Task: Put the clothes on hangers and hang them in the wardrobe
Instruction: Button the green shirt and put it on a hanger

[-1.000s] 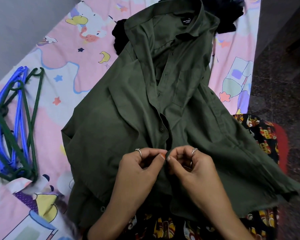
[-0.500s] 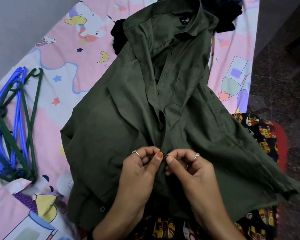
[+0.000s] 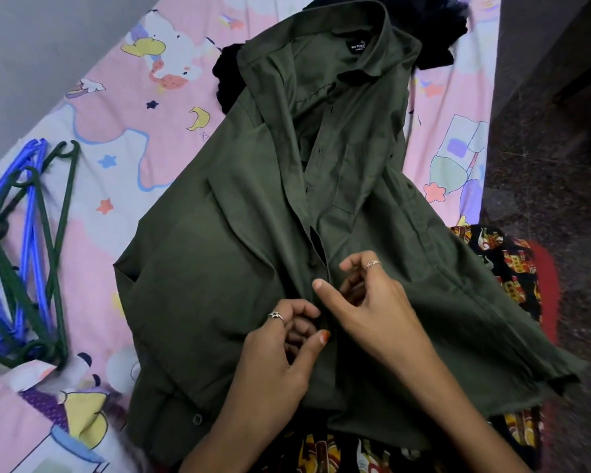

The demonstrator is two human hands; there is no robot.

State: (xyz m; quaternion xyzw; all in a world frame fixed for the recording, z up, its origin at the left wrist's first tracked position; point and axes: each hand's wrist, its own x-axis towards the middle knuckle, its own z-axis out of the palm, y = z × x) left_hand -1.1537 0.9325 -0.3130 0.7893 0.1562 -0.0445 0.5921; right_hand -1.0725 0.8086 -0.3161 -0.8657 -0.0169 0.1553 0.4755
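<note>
A pink cartoon bedsheet (image 3: 123,107) carries an olive green shirt (image 3: 219,268) spread across its middle, collar toward the far edge. Blue and green hangers (image 3: 24,254) lie at the left edge. The left hand (image 3: 280,356) still pinches the shirt's placket; the right hand (image 3: 365,302) has lifted away, fingers loosely curled, holding nothing.

Our left hand (image 3: 284,349) curls, seemingly pinching something; our right hand (image 3: 362,302), just above it, has loosely bent fingers.

Collar label (image 3: 357,47) text too small to read. Black garment (image 3: 437,32) mostly hidden behind shirt (image 3: 219,268). Hangers (image 3: 21,250) cut off at left edge.
</note>
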